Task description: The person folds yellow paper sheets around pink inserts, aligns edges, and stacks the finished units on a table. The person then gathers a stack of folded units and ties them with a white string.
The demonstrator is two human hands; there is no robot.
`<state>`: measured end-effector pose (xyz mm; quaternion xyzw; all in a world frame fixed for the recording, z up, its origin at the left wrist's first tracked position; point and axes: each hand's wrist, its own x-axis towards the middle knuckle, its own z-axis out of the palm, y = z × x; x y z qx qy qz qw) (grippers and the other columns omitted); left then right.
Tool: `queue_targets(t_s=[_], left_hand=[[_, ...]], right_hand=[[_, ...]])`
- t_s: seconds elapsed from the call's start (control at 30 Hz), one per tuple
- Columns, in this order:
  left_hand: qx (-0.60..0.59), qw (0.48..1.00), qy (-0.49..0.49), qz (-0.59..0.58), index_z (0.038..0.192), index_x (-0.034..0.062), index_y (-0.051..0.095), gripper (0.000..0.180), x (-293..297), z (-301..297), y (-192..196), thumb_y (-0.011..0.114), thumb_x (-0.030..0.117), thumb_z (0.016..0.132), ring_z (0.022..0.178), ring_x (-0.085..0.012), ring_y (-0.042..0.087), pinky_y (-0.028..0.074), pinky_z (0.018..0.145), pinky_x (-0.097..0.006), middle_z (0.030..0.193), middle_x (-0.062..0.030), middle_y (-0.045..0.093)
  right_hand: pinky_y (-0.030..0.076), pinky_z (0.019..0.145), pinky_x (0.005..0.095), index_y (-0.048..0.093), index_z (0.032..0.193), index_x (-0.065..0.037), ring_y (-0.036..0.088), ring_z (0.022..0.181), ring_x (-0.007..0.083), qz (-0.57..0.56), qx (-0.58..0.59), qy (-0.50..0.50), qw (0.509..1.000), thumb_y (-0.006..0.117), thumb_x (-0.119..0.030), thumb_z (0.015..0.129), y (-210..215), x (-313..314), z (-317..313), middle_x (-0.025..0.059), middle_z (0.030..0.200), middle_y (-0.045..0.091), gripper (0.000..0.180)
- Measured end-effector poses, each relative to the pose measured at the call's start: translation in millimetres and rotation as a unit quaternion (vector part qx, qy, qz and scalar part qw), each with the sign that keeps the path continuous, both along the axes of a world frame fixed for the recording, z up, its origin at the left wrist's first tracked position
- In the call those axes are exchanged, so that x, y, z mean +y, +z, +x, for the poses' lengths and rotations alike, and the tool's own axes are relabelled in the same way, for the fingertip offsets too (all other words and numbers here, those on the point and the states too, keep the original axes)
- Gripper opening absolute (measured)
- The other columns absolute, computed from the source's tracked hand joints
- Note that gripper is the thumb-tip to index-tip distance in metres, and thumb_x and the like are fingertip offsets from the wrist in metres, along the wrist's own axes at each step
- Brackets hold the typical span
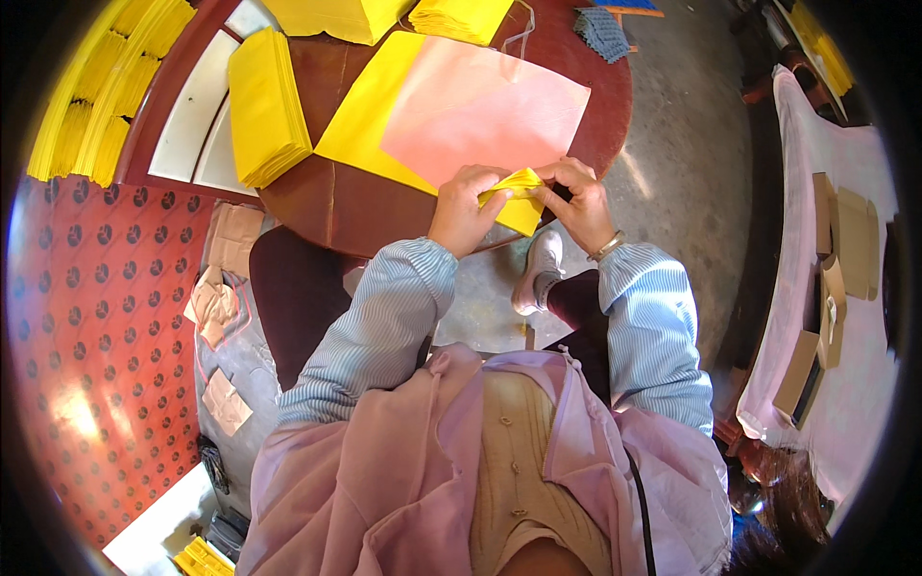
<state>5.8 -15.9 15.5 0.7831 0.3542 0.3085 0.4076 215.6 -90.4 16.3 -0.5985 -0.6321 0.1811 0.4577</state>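
Left hand (pixel 465 204) and right hand (pixel 582 202) pinched folded yellow piece (pixel 521 214) above table's (pixel 357 209) near edge, fingers (pixel 569 173) closed on opposite sides, apparently steadying crease. Pink sheet (pixel 480 106) lay beyond; yellow stack (pixel 264 108) left, seemingly for reach.

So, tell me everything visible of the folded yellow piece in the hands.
The folded yellow piece looks like paper or thin fabric, gathered into creases at the top, with a flatter, squarish lower end. The left hand and right hand pinch it from either side, at the near edge of the rounded red-brown table. Table contact is unclear.
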Motion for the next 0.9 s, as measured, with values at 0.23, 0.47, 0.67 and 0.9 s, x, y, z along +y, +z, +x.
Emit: queue_targets(t_s=[0.23, 0.47, 0.67, 0.9], left_hand=[[-0.055, 0.998, -0.01, -0.004, 0.109, 0.0011, 0.079, 0.024, 2.3, 3.7, -8.9, 0.076, 0.02, 0.094, 0.102, -0.0286, 0.073, 0.058, 0.089, -0.038, 0.112, -0.0158, 0.076], [-0.04, 0.999, 0.003, -0.032, 0.113, 0.0012, 0.078, 0.026, 4.1, 2.2, -8.2, 0.075, 0.02, 0.095, 0.102, -0.028, 0.074, 0.058, 0.091, -0.037, 0.114, -0.0161, 0.076], [-0.052, 0.998, -0.014, -0.017, 0.112, -0.0002, 0.077, 0.025, 4.9, -0.4, -8.7, 0.075, 0.018, 0.094, 0.104, -0.028, 0.073, 0.058, 0.091, -0.038, 0.114, -0.0155, 0.076], [-0.043, 0.998, -0.037, -0.017, 0.113, -0.0022, 0.076, 0.023, 5.2, -2.0, -9.0, 0.072, 0.01, 0.094, 0.11, -0.0262, 0.07, 0.056, 0.095, -0.037, 0.118, -0.0145, 0.075]], right_hand=[[0.053, 0.091, 0.039, 0.073, 0.102, -0.009, 0.065, 0.103, 0.0281, 0.031, -0.056, 0.094, 0.994, 0.079, 0.004, 0.074, 14.9, -29.8, 3.7, 0.0072, 0.106, 0.067, 0.032], [0.054, 0.089, 0.0382, 0.078, 0.105, -0.009, 0.063, 0.098, 0.0265, 0.009, -0.127, 0.135, 0.983, 0.085, -0.004, 0.076, 12.4, -36.2, 3.2, 0.0047, 0.103, 0.068, 0.031], [0.055, 0.082, 0.0396, 0.078, 0.101, -0.007, 0.066, 0.092, 0.0299, -0.002, -0.061, 0.125, 0.99, 0.081, -0.006, 0.085, 7.2, -31.7, 4.8, 0.0074, 0.094, 0.069, 0.017], [0.05, 0.076, 0.0297, 0.08, 0.099, -0.005, 0.062, 0.081, 0.0142, -0.1, 0.113, 0.09, 0.984, 0.084, -0.005, 0.085, -0.5, -24.9, 4.1, 0.0037, 0.091, 0.07, 0.015]])
